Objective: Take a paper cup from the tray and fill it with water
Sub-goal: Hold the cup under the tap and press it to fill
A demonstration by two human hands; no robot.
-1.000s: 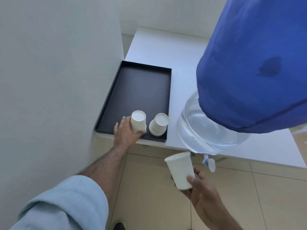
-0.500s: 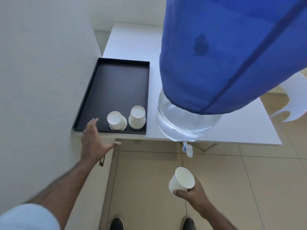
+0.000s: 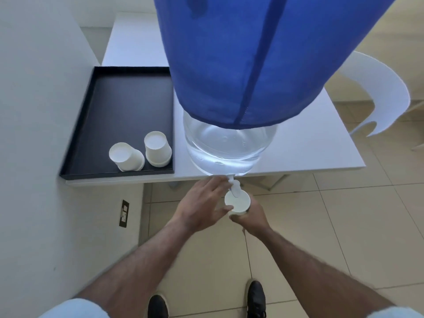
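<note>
My right hand [image 3: 251, 218] holds a white paper cup [image 3: 237, 202] upright, directly under the small white tap [image 3: 235, 188] of the water jug [image 3: 229, 148]. A blue cloth cover [image 3: 252, 60] hides most of the jug. My left hand [image 3: 203, 203] reaches to the tap, fingers touching its left side. Whether water runs I cannot tell. On the black tray [image 3: 119, 104] at the left stand two upside-down paper cups [image 3: 127, 157] [image 3: 157, 148] near its front edge.
The tray and jug sit on a white table [image 3: 321, 143] whose front edge is just behind my hands. A white wall [image 3: 34, 134] with a socket [image 3: 124, 213] is at the left. Beige floor tiles and my black shoes [image 3: 256, 299] lie below.
My left hand moved from the tray's front edge rightward to the tap. My right hand raised the cup up under the tap. The view shifted right and closer to the jug.
</note>
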